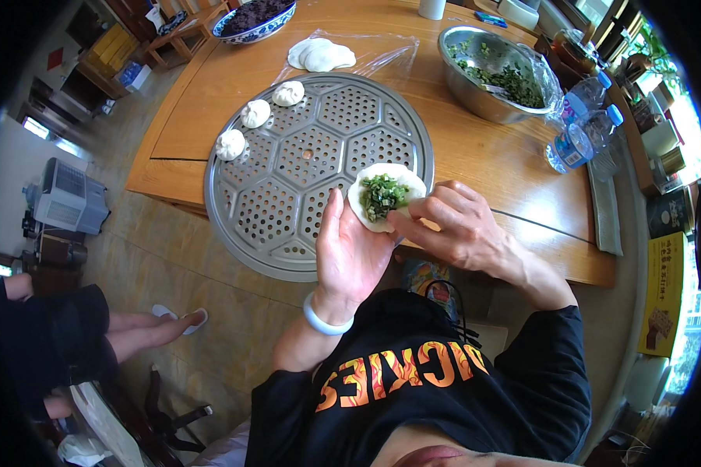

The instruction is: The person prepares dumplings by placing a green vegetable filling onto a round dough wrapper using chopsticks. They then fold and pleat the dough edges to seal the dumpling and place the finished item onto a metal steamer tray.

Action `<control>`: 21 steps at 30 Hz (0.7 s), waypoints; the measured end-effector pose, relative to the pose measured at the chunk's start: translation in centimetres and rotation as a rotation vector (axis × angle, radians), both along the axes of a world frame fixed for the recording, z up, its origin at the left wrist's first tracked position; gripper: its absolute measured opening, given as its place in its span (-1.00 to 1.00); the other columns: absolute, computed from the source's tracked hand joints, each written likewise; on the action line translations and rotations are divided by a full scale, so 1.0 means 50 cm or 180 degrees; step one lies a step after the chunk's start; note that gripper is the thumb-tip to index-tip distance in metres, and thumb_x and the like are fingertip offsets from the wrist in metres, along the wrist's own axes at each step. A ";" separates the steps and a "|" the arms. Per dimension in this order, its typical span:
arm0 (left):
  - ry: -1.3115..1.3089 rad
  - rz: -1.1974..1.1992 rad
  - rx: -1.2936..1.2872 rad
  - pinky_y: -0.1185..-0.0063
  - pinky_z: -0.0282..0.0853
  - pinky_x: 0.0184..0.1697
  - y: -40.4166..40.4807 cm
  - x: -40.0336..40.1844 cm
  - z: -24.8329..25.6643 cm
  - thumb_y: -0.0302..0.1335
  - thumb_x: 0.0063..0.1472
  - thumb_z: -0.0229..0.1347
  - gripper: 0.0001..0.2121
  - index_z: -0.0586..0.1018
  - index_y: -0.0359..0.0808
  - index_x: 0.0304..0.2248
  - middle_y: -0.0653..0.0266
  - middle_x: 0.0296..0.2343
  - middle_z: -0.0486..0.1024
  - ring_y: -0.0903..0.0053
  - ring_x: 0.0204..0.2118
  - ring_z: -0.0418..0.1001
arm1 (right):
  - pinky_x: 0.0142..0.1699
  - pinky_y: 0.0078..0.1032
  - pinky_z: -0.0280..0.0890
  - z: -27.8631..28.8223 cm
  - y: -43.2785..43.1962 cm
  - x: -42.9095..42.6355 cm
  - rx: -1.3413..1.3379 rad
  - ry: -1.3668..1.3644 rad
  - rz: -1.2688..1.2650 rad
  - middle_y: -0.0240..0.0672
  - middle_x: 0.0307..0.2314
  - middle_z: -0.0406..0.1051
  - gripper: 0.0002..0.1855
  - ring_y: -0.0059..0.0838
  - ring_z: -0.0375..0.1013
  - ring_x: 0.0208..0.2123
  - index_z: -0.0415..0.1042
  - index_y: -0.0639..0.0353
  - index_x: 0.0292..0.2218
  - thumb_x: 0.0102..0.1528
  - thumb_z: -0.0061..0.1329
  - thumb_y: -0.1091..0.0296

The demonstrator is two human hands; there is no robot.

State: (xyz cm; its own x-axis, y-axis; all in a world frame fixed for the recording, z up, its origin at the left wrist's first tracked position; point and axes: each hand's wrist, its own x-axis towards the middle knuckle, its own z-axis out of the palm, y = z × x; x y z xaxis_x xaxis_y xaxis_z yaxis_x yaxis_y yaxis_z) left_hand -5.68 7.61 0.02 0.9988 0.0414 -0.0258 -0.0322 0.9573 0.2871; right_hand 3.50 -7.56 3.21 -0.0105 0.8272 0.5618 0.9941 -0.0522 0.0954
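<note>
A round dough wrapper [416, 185] topped with chopped green filling [384, 195] rests on the fingers of my left hand [350, 251], palm up over the near right edge of a round perforated metal steamer tray [308, 154]. The fingers and thumb of my right hand [458, 227] pinch the wrapper's right edge. Three pleated white buns [255, 114] sit along the tray's upper left rim. Beyond the tray, flat dough wrappers [321, 55] lie overlapped on clear plastic film [385, 52]. A steel bowl [473, 96] of chopped green filling, partly covered by film, stands at the upper right.
Water bottles [578, 140] stand right of the bowl. A blue-and-white bowl [256, 26] of dark food is at the wooden table's [175, 122] far left corner. Another person [64, 333] is at lower left, away from the table. A long tray [604, 204] lies at the table's right edge.
</note>
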 end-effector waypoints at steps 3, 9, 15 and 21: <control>0.0011 0.0090 -0.0024 0.33 0.12 0.12 0.002 -0.003 -0.002 -0.08 0.30 -0.36 -0.46 0.23 -0.36 0.06 0.06 -0.01 0.29 0.30 0.06 0.23 | -0.39 -0.57 0.22 -0.001 0.000 0.010 0.0242 0.0287 0.0044 -0.46 -0.45 0.30 -0.63 -0.56 0.35 -0.46 0.47 0.08 -0.27 -0.22 0.04 0.34; -0.0127 0.0230 0.0048 0.32 0.16 0.15 0.010 -0.012 0.003 -0.17 0.30 -0.24 -0.51 0.22 -0.40 0.05 0.02 -0.01 0.28 0.28 0.06 0.26 | -0.41 -0.57 0.29 -0.016 -0.001 0.018 0.0655 0.0693 0.0110 -0.43 -0.40 0.35 -0.64 -0.51 0.38 -0.47 0.50 0.09 -0.31 -0.26 0.06 0.50; -0.0143 0.0108 -0.0141 0.36 0.19 0.13 0.011 -0.015 -0.001 -0.19 0.33 -0.28 -0.52 0.18 -0.39 0.07 0.04 0.00 0.27 0.31 0.06 0.25 | -0.28 -0.44 0.38 -0.039 0.002 0.005 0.0804 0.0850 0.0056 -0.30 -0.30 0.36 -0.62 -0.34 0.44 -0.32 0.49 0.08 -0.29 -0.27 0.07 0.50; -0.0218 0.0093 -0.0145 0.38 0.15 0.14 0.007 -0.020 -0.006 -0.18 0.34 -0.33 -0.51 0.13 -0.37 0.11 0.05 0.05 0.21 0.33 0.10 0.20 | -0.26 -0.40 0.39 -0.052 0.006 -0.008 0.0850 0.0673 0.0125 -0.25 -0.24 0.35 -0.63 -0.27 0.43 -0.27 0.47 0.09 -0.28 -0.24 0.08 0.47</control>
